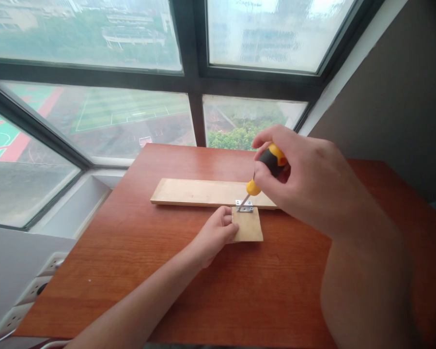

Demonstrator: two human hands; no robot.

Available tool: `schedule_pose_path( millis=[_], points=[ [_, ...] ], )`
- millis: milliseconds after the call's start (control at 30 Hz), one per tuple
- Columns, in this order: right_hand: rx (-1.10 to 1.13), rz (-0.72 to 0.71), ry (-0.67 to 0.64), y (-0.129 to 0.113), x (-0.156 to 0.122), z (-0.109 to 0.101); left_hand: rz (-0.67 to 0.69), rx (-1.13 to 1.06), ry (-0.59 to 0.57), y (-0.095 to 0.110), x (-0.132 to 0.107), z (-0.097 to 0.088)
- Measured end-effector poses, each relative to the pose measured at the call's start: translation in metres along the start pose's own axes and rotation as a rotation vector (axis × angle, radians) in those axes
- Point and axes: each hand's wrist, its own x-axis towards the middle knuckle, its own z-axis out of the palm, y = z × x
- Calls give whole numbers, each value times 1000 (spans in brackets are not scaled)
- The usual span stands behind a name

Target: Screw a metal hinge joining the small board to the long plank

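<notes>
My right hand (294, 169) is closed around the yellow and black handle of a screwdriver (273, 161). Its shaft slants down to the left, and the tip meets the left part of a small metal hinge (244, 207). That hinge lies across the edge between a long pale wooden board (196, 191) and a small square wooden piece (249, 228). With thumb and fingers, my left hand (220, 228) grips the left edge of the small piece. Any screw under the tip is too small to make out. My right hand hides the long board's right end.
Everything rests on a reddish-brown wooden table (269, 291). Behind it stand dark-framed windows (194, 82), with a grey wall (392, 97) at the right. Power sockets (34, 289) are fixed below the table's left edge. A white cable (54, 343) shows at the lower left.
</notes>
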Motion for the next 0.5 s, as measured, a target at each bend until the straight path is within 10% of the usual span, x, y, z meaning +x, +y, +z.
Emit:
schedule_pose_path(
  millis=[500],
  points=[
    [36, -9, -11, 2, -2, 0, -10, -13, 4, -1, 1, 0]
  ],
)
